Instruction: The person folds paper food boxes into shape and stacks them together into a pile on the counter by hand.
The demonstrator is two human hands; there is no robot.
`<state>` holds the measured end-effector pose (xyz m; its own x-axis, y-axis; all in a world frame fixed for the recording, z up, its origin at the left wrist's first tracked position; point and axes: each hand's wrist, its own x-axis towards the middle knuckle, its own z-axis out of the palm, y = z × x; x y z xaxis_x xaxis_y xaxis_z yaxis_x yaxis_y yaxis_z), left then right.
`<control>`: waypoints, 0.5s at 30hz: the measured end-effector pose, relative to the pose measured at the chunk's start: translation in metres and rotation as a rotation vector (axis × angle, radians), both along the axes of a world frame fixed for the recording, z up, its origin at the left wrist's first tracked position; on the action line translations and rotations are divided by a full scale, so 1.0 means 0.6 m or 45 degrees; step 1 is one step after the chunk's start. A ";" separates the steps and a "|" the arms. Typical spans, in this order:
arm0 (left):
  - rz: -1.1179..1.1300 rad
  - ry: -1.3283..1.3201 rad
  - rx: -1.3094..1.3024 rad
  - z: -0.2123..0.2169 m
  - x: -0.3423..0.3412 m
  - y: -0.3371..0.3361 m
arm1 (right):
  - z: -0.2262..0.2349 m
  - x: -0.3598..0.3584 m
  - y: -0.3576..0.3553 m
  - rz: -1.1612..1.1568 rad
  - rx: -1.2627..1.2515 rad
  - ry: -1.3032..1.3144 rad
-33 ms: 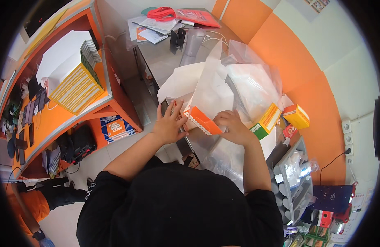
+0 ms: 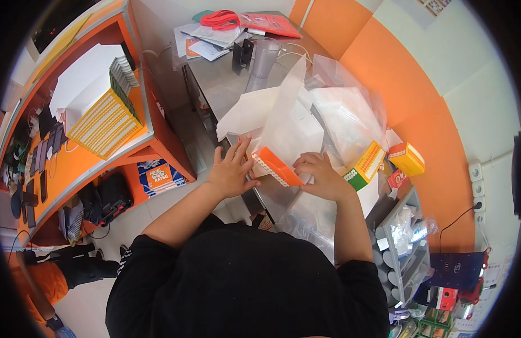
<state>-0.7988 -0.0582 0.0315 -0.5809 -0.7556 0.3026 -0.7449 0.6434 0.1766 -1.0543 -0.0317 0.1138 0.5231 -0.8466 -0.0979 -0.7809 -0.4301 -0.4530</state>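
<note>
A white paper food box (image 2: 291, 127) with an orange front panel (image 2: 276, 166) stands partly folded in front of me on the metal table. My left hand (image 2: 232, 170) is at its left front corner, the fingers spread and the thumb apart, fingertips touching or very near the edge. At the other end of the orange panel, my right hand (image 2: 321, 176) has its fingers bent around the corner. More white paper sheet (image 2: 243, 112) lies behind the left side of the box. The inner folds at both corners are partly hidden by my fingers.
Clear plastic wrap with white blanks (image 2: 348, 110) lies right of the box, near a green-and-yellow carton (image 2: 365, 166) and a yellow box (image 2: 407, 159). A tall stack of yellow-edged boxes (image 2: 105, 121) stands on the left counter. A grey rack (image 2: 404, 248) is beside my right arm.
The orange panel has tipped slightly and looks narrower. My right hand's fingers have shifted a little at its corner; the left hand stays nearly where it was.
</note>
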 end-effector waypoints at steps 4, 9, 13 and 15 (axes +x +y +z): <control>0.076 0.126 -0.180 0.061 0.003 -0.019 | 0.001 0.017 0.030 -0.110 -0.079 -0.095; 0.254 0.419 -0.493 0.118 0.017 -0.121 | -0.058 0.089 0.049 -0.414 -0.495 -0.115; 0.343 0.475 -0.106 0.148 0.005 -0.212 | -0.094 0.122 0.032 -0.437 -0.583 -0.270; 0.234 0.458 0.279 0.135 0.011 -0.253 | -0.101 0.138 0.026 -0.405 -0.488 -0.293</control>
<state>-0.7923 -0.2101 0.1122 -0.3185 -0.9050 0.2820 -0.7098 0.4249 0.5618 -0.9714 -0.0159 0.0534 0.2068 -0.9192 0.3352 -0.7988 -0.3564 -0.4846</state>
